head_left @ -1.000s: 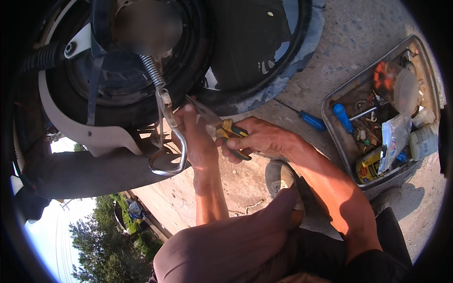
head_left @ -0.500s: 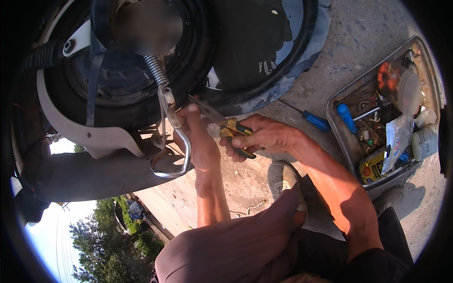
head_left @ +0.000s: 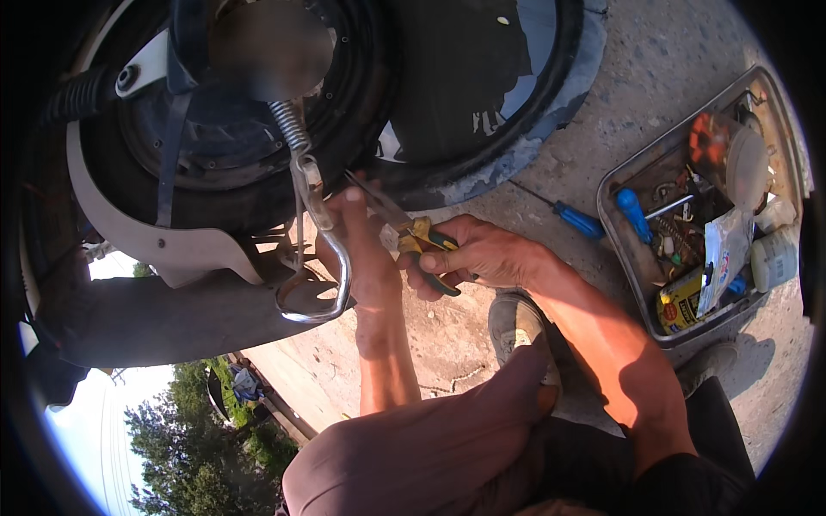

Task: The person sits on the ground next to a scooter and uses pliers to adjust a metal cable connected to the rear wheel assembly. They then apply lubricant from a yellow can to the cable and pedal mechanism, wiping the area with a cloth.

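My right hand (head_left: 486,251) is closed around the handles of long-nosed pliers (head_left: 419,234) with yellow and dark green grips. Their jaws point up and left, the tip near my left thumb. Beside the chrome kickstand (head_left: 341,267), my left hand (head_left: 366,249) is closed by the lower side of the black tyre (head_left: 340,168). Its thumb shows on top; most of its fingers are hidden, and I cannot make out what they grip. A coil spring (head_left: 290,126) runs from the kickstand up toward the wheel hub.
A black basin (head_left: 551,125) of dark water stands beyond my hands. A blue-handled screwdriver (head_left: 578,220) lies on the concrete beside a metal tray (head_left: 613,267) of tools, small parts, a jar and a bottle. My shoe (head_left: 514,322) is below my right wrist.
The pliers and my right fingers have shifted very slightly down and left. My left hand stays by the tyre and kickstand.
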`<control>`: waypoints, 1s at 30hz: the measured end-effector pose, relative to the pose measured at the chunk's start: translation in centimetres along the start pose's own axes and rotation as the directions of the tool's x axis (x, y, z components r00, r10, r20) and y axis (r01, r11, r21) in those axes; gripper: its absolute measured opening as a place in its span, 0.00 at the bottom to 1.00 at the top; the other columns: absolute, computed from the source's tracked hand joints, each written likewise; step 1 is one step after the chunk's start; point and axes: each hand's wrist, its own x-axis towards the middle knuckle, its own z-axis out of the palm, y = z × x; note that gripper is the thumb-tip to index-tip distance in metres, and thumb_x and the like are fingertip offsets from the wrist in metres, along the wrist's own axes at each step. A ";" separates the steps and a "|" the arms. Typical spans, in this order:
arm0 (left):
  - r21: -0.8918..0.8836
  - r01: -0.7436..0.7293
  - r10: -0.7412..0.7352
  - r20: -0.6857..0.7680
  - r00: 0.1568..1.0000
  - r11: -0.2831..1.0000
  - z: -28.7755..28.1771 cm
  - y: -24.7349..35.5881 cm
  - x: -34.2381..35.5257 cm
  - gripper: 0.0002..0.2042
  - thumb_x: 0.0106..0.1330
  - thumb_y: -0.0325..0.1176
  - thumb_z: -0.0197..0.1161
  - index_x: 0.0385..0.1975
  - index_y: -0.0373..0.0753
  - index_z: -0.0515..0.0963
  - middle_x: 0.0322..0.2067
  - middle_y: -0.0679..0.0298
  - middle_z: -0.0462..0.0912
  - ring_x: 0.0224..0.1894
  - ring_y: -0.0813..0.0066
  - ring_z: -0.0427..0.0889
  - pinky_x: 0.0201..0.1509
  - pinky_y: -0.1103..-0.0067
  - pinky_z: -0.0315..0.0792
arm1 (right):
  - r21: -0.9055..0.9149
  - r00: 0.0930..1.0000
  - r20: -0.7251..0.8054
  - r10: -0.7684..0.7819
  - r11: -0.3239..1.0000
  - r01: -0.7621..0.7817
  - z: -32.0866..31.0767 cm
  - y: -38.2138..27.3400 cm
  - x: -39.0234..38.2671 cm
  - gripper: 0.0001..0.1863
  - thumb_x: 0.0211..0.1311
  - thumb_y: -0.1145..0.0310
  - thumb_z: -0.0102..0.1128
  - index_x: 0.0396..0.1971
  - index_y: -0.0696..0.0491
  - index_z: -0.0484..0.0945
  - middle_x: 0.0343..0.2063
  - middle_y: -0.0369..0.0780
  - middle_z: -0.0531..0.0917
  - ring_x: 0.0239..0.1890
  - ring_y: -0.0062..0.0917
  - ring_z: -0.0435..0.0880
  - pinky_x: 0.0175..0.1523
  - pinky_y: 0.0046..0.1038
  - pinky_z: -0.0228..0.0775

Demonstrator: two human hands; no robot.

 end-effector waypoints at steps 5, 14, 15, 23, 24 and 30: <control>-0.023 -0.001 0.001 -0.009 1.000 1.000 0.1 0.3 0.0 0.11 0.81 0.37 0.58 0.48 0.35 0.78 0.52 0.55 0.84 0.53 0.68 0.83 0.57 0.70 0.80 | 0.072 1.000 -0.019 0.007 0.997 -0.005 0.3 0.7 0.5 0.16 0.73 0.67 0.67 0.53 0.61 0.80 0.39 0.41 0.87 0.40 0.27 0.89 0.50 0.29 0.84; -0.072 -0.041 0.045 0.054 0.998 0.997 -0.7 -0.6 0.3 0.09 0.79 0.35 0.62 0.43 0.35 0.77 0.50 0.52 0.84 0.50 0.65 0.85 0.56 0.70 0.80 | 0.175 0.999 0.036 -0.014 0.984 0.007 0.1 2.1 1.2 0.17 0.72 0.65 0.69 0.51 0.61 0.81 0.38 0.41 0.87 0.39 0.25 0.88 0.45 0.26 0.81; -0.092 -0.038 0.043 0.053 0.998 0.995 -0.7 -0.8 0.5 0.09 0.79 0.35 0.62 0.42 0.35 0.77 0.50 0.52 0.84 0.49 0.65 0.85 0.56 0.71 0.80 | 0.189 0.999 0.040 -0.017 0.982 0.009 0.1 2.3 1.3 0.16 0.72 0.65 0.68 0.51 0.61 0.81 0.38 0.41 0.86 0.39 0.25 0.88 0.45 0.25 0.81; 0.007 0.007 -0.007 0.018 1.000 1.000 -1.6 -0.9 1.2 0.13 0.74 0.34 0.63 0.50 0.30 0.75 0.48 0.50 0.84 0.50 0.61 0.85 0.56 0.67 0.79 | 0.363 0.992 0.122 -0.040 0.932 -0.008 0.6 3.6 2.2 0.13 0.75 0.68 0.64 0.51 0.60 0.81 0.35 0.40 0.85 0.37 0.26 0.86 0.45 0.29 0.81; 0.014 0.018 -0.019 0.021 1.000 1.000 -1.9 -1.1 1.4 0.14 0.74 0.34 0.63 0.50 0.30 0.76 0.49 0.51 0.84 0.50 0.62 0.85 0.56 0.67 0.79 | 0.381 0.992 0.117 -0.036 0.925 -0.011 0.5 3.7 2.2 0.13 0.75 0.68 0.64 0.51 0.61 0.81 0.35 0.40 0.85 0.37 0.26 0.86 0.45 0.30 0.81; 0.045 0.087 -0.096 0.259 0.961 0.995 -5.7 -3.3 4.6 0.18 0.74 0.35 0.64 0.56 0.29 0.74 0.52 0.53 0.83 0.52 0.66 0.84 0.56 0.70 0.79 | 0.493 0.981 0.167 -0.100 0.870 0.005 0.7 4.5 2.5 0.14 0.75 0.68 0.64 0.51 0.62 0.81 0.35 0.42 0.85 0.37 0.27 0.86 0.44 0.31 0.81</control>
